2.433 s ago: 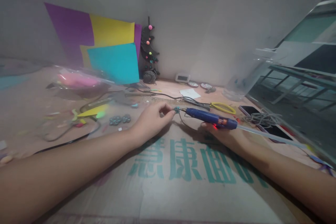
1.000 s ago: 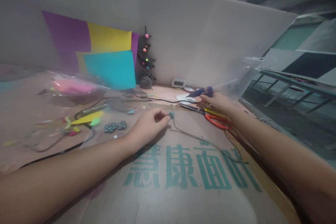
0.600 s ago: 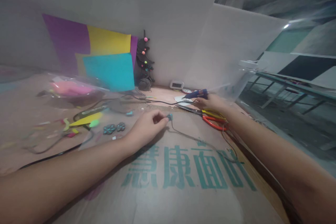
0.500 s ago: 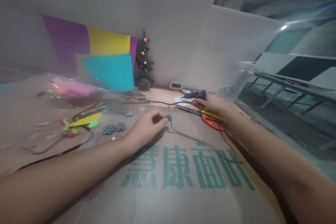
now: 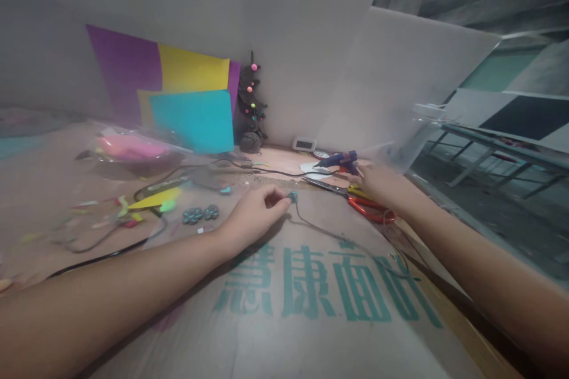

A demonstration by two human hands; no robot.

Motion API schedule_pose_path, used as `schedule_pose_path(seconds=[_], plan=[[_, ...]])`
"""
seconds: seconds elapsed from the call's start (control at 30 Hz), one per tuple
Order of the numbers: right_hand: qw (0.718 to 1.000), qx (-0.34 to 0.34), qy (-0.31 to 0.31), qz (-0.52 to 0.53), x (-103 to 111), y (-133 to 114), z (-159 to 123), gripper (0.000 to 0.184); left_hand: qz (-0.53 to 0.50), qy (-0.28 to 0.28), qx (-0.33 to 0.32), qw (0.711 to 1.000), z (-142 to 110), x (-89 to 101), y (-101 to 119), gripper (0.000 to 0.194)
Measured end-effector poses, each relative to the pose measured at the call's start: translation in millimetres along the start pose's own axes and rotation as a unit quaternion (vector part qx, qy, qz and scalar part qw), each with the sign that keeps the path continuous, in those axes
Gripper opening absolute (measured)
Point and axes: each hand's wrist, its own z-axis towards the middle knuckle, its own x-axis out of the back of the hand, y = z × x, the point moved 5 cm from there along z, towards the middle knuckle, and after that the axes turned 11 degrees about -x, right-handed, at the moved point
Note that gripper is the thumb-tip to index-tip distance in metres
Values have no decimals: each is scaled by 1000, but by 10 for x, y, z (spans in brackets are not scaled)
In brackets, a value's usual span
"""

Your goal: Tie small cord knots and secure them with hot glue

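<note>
My left hand (image 5: 258, 213) is closed, pinching a small teal curled piece (image 5: 292, 196) between thumb and fingertips. A thin brownish wire (image 5: 329, 230) trails from that piece to the right across the board. My right hand (image 5: 377, 183) is beside the handle of a dark blue glue gun (image 5: 335, 160); its fingers look apart and are slightly blurred. Under that hand lie scissors with red handles (image 5: 371, 212) and a tool with yellow handles (image 5: 358, 190). Left of my left hand rest several small teal-grey rounded clusters (image 5: 193, 215).
A small dark tree with coloured balls (image 5: 252, 103) stands against the wall. Beside it lean purple, yellow and cyan sheets (image 5: 193, 121). A plastic bag with pink contents (image 5: 133, 147), coloured scraps and a black cord (image 5: 102, 259) lie left. A small white digital display (image 5: 304, 144) sits behind.
My right hand has drawn back slightly to the right from the glue gun's handle. My left hand keeps its pinch on the teal piece. The whole view has shifted a little.
</note>
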Motion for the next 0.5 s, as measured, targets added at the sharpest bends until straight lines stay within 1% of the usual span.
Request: schedule_pose_path(seconds=[0.07,0.1,0.13,0.17,0.2,0.23,0.27,0.3,0.33,0.37,0.4,0.47,0.5], plan=[[995,65,53,51,165,-240,-219,32,1,3,1,1000,1,-1,-14,17],[990,95,55,94,228,-383,-344,30,1,3,1,1000,1,-2,-21,17],[983,97,31,153,262,-513,-460,28,2,3,2,1000,1,-1,-26,18],[970,81,-13,228,264,-636,-571,28,2,4,3,1000,0,2,-28,19],[946,67,-88,306,220,-772,-682,28,2,6,4,1000,0,6,-26,19],[908,50,-157,385,164,-900,-790,32,2,8,3,1000,-1,13,-19,19],[870,36,-217,441,97,-1021,-889,37,2,11,1,1000,-1,21,-10,19],[846,20,-256,467,26,-1115,-970,38,1,14,-1,1000,-1,29,2,19],[831,9,-281,481,-43,-1187,-1031,40,1,17,-4,1000,-1,36,14,18],[824,-1,-292,486,-107,-1232,-1069,40,1,19,-6,1000,-1,42,26,18],[823,-5,-290,490,-158,-1256,-1085,40,2,20,-6,1000,0,46,35,18],[832,13,-254,493,-209,-1260,-1072,37,6,19,-2,1000,1,48,44,17],[845,35,-224,485,-209,-1246,-1054,35,8,16,-1,1000,2,46,47,17]])
